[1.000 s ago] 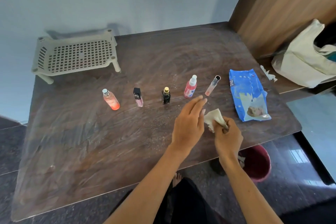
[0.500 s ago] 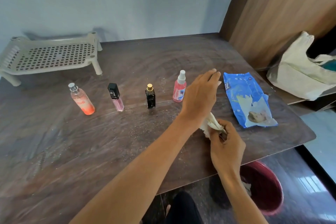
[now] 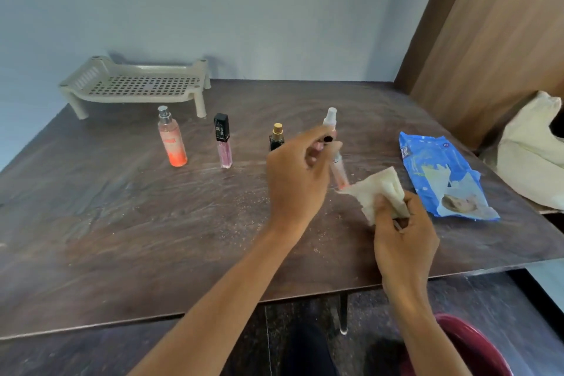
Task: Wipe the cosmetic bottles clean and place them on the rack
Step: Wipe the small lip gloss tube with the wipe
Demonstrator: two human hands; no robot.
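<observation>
My left hand (image 3: 297,174) grips a slim clear tube with pink liquid (image 3: 339,169) by its dark cap end, tilted above the table. Just right of it, my right hand (image 3: 401,232) pinches a folded white wipe (image 3: 377,191) whose corner reaches the tube's lower end. Standing in a row on the table are an orange spray bottle (image 3: 171,137), a black-capped pink bottle (image 3: 223,141), a small black bottle with a gold cap (image 3: 276,137) and a pink bottle with a white sprayer (image 3: 330,119), partly hidden behind my left hand. The beige perforated rack (image 3: 137,87) stands at the back left.
A blue wet-wipe pack (image 3: 442,177) lies at the right of the dark wooden table (image 3: 122,223). A cream cloth bag (image 3: 531,152) sits past the right edge by a wooden panel. A maroon bin (image 3: 470,345) stands on the floor under my right arm.
My left hand reached to the slim tube, closed on it and lifted it off the table toward the wipe. My right hand raised the wipe to meet it. The view shifted lower.
</observation>
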